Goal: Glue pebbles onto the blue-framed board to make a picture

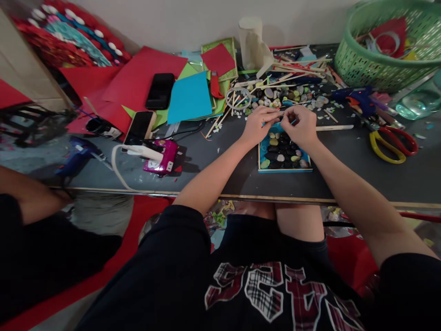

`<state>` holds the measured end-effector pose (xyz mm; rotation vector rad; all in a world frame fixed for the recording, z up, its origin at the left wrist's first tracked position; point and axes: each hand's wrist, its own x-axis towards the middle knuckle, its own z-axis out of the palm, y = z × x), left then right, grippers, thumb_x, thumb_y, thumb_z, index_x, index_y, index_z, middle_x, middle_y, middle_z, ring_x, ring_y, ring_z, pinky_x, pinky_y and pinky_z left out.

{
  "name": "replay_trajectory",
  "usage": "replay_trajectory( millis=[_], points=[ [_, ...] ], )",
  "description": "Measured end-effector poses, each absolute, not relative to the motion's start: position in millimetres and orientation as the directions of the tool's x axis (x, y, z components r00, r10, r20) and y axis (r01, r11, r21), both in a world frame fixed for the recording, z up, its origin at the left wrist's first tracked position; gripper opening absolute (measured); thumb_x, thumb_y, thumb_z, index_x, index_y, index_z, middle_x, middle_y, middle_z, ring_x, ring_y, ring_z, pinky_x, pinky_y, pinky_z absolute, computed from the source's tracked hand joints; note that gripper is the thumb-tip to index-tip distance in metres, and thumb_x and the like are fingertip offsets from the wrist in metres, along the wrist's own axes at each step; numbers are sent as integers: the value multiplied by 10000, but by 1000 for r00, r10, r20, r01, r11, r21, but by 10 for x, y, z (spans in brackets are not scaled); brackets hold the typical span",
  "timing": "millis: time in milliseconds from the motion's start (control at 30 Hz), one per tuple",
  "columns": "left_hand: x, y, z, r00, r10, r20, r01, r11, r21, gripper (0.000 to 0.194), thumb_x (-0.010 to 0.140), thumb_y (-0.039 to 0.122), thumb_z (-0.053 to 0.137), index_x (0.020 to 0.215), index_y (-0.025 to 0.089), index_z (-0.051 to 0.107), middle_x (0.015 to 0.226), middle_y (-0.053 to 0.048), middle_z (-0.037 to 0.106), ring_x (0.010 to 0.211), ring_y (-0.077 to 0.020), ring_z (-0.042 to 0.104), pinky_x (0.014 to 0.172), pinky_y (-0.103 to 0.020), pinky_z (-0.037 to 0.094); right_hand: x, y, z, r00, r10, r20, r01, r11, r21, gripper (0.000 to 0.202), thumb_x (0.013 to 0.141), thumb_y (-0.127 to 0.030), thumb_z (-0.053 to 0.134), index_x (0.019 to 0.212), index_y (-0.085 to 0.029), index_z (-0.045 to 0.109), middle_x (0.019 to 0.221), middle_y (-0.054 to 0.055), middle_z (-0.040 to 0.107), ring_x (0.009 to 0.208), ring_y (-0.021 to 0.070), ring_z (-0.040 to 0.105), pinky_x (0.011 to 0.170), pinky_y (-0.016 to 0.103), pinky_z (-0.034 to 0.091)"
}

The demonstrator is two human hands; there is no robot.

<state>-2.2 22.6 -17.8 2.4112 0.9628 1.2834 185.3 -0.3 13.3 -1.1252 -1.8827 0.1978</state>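
Note:
A shallow blue tray [285, 170] with a pale rim lies in front of me, with black pebbles [274, 157] and several paler ones in it. Over its far side, my left hand [257, 125] reaches in with its fingers pressed together. My right hand [302, 125] meets it there, thumb and fingertips in a pinch. Something small and dark shows between the fingertips, too hidden to name. Behind the hands, loose mixed pebbles [270, 94] are spread among thin wooden sticks [296, 69].
Scissors [387, 146], a blue glue gun [356, 96] and a green basket [358, 66] are on the right. Leftward lie a purple power adapter [167, 158], two phones [160, 91], blue paper [190, 97], red sheets [132, 78] and another glue gun [76, 154]. A person's arm [31, 193] is at far left.

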Motion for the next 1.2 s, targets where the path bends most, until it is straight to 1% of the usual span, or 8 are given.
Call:
replay_trajectory(
  millis=[100,233,367,500,700,900,1067,1200],
  points=[
    [-9,221,-166,380,677,630,410,-734,541,346,1077,425,496,1273,289,747,1212,-82,756,1161,-241,682,1046,-465,540,1850,-10,152,-147,784,603,584,561,-587,72,802,-262,566,742,-223,574,713,28,602,630,170,549,629,320,503],
    [-1,232,-171,345,702,623,387,-711,587,333,1070,419,521,1286,286,737,1258,-84,746,1204,-243,677,1061,-467,541,1862,-46,172,-90,782,617,548,556,-625,155,878,-343,589,794,-224,642,740,36,646,632,182,593,599,327,520],
    [-14,250,-176,317,705,634,387,-707,592,333,1069,437,520,1275,295,741,1257,-76,749,1198,-241,681,1056,-460,543,1871,-94,196,-119,754,646,560,589,-583,220,910,-430,635,927,-231,726,830,51,708,666,188,632,590,323,543],
    [-21,241,-161,310,681,664,385,-728,567,342,1063,469,520,1244,304,758,1207,-68,762,1154,-233,690,1031,-448,549,1864,-116,201,-154,727,669,603,606,-520,217,948,-404,614,921,-235,748,815,51,713,654,200,638,653,372,574],
    [-10,226,-176,345,637,689,453,-756,472,365,1077,473,472,1250,316,753,1177,-65,760,1125,-236,675,1002,-455,540,1881,-97,173,-182,747,639,652,578,-490,158,935,-348,610,854,-235,684,758,58,651,673,225,628,697,407,569],
    [0,224,-184,378,617,690,485,-767,419,399,1081,469,455,1206,263,773,1133,-87,757,1107,-243,671,998,-458,540,1890,-57,136,-224,735,640,664,596,-452,95,876,-295,591,804,-245,555,712,31,561,740,234,615,754,408,555],
    [13,197,-165,367,629,685,479,-759,441,387,1087,462,445,1202,288,771,1126,-75,757,1113,-242,676,996,-469,550,1873,-21,114,-219,736,641,688,582,-433,58,812,-254,575,791,-248,522,717,29,536,750,226,590,729,385,549],
    [36,194,-178,328,676,660,448,-726,521,406,1072,516,466,1232,287,760,1172,-77,759,1155,-245,680,1041,-479,541,1866,-6,125,-196,744,639,658,583,-477,93,840,-267,582,786,-246,509,736,34,531,719,212,574,696,383,549]
  ],
)
